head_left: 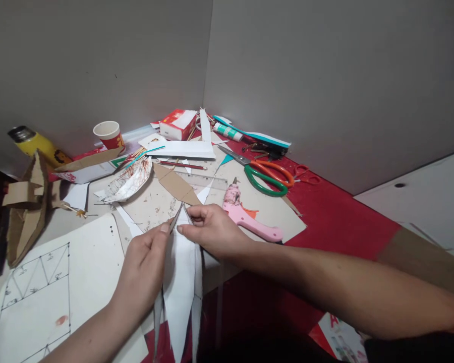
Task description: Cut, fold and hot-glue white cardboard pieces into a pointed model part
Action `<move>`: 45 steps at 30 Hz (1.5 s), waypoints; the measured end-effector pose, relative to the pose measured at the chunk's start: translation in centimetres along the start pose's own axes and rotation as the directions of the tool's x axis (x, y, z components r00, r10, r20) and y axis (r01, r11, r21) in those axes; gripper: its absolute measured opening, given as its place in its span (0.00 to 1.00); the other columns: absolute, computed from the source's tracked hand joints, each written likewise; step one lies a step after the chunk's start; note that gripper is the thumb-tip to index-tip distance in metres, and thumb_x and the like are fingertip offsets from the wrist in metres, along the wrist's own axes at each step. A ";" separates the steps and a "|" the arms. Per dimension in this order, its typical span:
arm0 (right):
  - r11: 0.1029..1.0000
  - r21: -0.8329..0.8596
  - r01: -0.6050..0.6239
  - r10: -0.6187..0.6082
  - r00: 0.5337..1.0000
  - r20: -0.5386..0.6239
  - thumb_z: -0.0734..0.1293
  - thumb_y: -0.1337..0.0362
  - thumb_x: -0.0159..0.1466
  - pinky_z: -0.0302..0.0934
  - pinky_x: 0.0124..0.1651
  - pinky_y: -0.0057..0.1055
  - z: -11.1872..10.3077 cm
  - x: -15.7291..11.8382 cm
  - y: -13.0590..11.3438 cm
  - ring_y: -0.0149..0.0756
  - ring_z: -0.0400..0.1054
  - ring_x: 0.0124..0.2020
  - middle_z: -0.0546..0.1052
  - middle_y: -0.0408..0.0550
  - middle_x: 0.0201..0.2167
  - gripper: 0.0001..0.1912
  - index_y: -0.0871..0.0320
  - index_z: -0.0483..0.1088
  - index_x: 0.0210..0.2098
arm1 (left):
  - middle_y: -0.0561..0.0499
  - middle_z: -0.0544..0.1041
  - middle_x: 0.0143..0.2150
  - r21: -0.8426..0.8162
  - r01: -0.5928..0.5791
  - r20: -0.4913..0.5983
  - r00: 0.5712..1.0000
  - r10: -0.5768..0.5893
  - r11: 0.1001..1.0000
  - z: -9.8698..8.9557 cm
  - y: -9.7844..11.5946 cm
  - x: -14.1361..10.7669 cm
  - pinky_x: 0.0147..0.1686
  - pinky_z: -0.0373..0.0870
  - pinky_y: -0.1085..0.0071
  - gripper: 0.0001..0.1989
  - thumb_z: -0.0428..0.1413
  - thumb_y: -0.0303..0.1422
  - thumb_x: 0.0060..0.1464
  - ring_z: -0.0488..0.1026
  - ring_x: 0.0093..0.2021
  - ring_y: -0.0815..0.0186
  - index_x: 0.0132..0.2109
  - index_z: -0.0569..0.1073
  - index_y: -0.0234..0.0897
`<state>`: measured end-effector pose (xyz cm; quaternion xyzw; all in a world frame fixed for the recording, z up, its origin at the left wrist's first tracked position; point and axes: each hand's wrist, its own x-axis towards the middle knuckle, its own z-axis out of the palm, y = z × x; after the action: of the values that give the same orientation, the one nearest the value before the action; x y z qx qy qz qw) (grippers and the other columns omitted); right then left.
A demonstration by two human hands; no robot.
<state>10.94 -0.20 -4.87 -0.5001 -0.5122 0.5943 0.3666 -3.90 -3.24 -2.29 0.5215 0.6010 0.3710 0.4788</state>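
Observation:
Between my hands is a long white paper shape [179,275] with pointed ends and folded side strips, hanging down past the table's front edge. My left hand [147,259] pinches its left edge near the upper tip, thumb on top. From the other side my right hand [208,229] grips the right edge close to that tip, fingers curled behind it. Just beyond the tip lies a pointed brown cardboard piece [176,185]. A pink hot glue gun [245,214] rests to the right of my right hand.
Large scissors [267,176], a clear ruler [208,182] and a glue stick [227,132] lie behind. A paper cup [108,136], a yellow bottle [41,148] and a cardboard boat shape [30,212] stand left. A sheet with a drawn truss [91,262] lies front left. Grey walls [306,75] enclose the corner.

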 end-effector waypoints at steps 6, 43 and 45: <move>0.978 0.200 0.052 -0.065 0.996 0.056 0.68 0.68 0.53 0.65 0.36 0.29 -0.1 0.0 -0.3 0.34 0.72 0.33 0.76 0.43 0.29 0.05 0.61 0.71 0.31 | 0.49 0.80 0.45 0.005 0.015 -0.039 0.999 -0.015 1.000 -0.4 0.3 0.2 0.52 0.64 0.66 0.17 0.53 0.43 0.58 0.72 0.51 0.56 0.49 0.77 0.41; 0.985 0.166 -0.045 0.006 0.974 0.227 0.67 0.67 0.58 0.57 0.15 0.20 -0.9 -0.9 -1.5 0.23 0.62 0.14 0.70 0.37 0.21 0.04 0.59 0.69 0.34 | 0.43 0.81 0.29 -0.584 0.623 0.367 0.775 -0.515 0.520 1.1 0.9 -0.8 0.28 0.76 0.63 0.20 0.55 0.37 0.57 0.79 0.28 0.55 0.53 0.73 0.30; 0.983 0.172 -0.061 0.021 0.974 0.226 0.68 0.67 0.58 0.57 0.15 0.20 -0.8 -1.0 -1.5 0.23 0.62 0.14 0.70 0.37 0.21 0.06 0.59 0.69 0.36 | 0.43 0.81 0.28 -0.566 0.623 0.356 0.776 -0.521 0.540 1.0 0.8 -0.8 0.26 0.76 0.64 0.20 0.55 0.38 0.57 0.79 0.26 0.56 0.52 0.74 0.31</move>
<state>11.86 -0.61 -3.13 -0.4061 -0.4845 0.6976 0.3373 -2.70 -3.89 -1.64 0.1185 0.5310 0.3410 0.7666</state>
